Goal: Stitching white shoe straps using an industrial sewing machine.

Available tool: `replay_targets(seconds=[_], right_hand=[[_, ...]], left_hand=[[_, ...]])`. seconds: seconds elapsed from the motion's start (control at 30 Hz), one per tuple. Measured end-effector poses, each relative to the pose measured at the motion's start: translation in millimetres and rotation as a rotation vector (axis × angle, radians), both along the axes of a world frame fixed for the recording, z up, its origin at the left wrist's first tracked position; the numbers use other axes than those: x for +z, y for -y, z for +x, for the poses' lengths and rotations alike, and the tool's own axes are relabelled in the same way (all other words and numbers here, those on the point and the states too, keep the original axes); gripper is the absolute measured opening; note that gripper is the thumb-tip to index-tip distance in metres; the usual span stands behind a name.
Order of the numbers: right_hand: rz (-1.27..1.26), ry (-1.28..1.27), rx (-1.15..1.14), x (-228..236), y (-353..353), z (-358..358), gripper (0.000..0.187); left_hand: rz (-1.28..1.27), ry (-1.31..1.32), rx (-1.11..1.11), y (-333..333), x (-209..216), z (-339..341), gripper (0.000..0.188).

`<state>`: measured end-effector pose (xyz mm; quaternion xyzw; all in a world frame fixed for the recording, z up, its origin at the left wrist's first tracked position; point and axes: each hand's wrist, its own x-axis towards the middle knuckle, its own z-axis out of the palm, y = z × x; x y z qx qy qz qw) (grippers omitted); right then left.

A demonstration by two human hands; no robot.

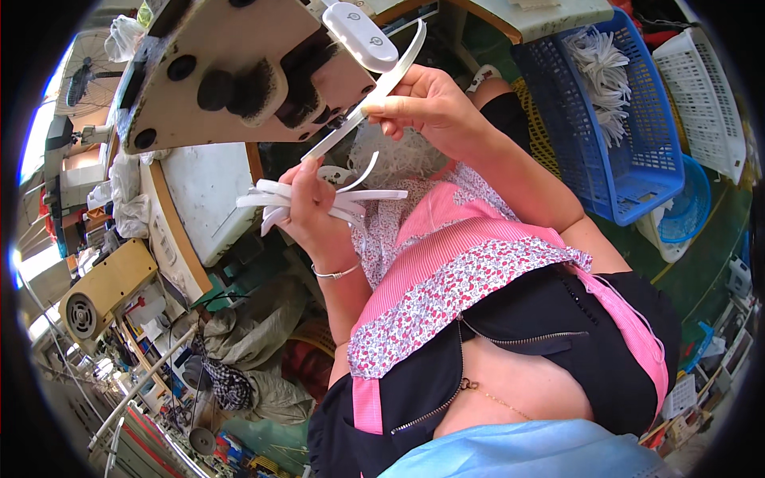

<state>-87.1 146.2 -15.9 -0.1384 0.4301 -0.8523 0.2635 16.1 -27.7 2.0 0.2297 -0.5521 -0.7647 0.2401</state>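
A single narrow white strip [402, 68] stretches between my hands, along the lower edge of a pale, lint-covered machine head [191, 88]. My right hand [434, 107] pinches it near its upper part, thumb and forefinger together. My left hand [312, 211] is closed around a bunch of similar white strips [263, 197], with ends sticking out on both sides. The lower end of the stretched strip meets the left fingertips. Whether the strip touches the machine's small metal part near its middle, I cannot tell. A white oval device with two buttons [360, 36] sits above the strip.
At the right stands a blue plastic basket [637, 171] holding white strips, beside a white basket [701, 103] and a round blue basket [687, 209]. A white worktable [207, 191] lies left of my hands. A clear plastic bag [390, 155] with pale scraps hangs below the machine.
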Motion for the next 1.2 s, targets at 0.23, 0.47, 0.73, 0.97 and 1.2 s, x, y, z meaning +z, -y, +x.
replay_targets(seconds=[0.23, 0.47, 0.73, 0.97, 1.2], right_hand=[[0.037, 0.002, 0.006, 3.0, 5.4, 5.7, 0.021], [0.032, -0.003, -0.057, 4.4, 12.3, 14.1, 0.020], [0.089, -0.092, -0.119, 6.8, 11.1, 13.5, 0.019], [0.017, -0.044, -0.107, -0.3, 6.2, 10.5, 0.016], [0.082, -0.047, -0.098, 7.1, 8.3, 11.7, 0.018]], left_hand=[[0.239, -0.054, -0.062, 29.3, -8.7, 9.2, 0.014], [0.397, -0.231, -0.282, -9.5, -17.5, -2.3, 0.016], [-0.328, -0.095, -0.090, -30.7, -17.0, -22.9, 0.005], [-0.418, -0.065, -0.113, -27.6, -12.3, -20.8, 0.009], [-0.062, -0.002, -0.074, -22.1, -1.9, -17.8, 0.011]])
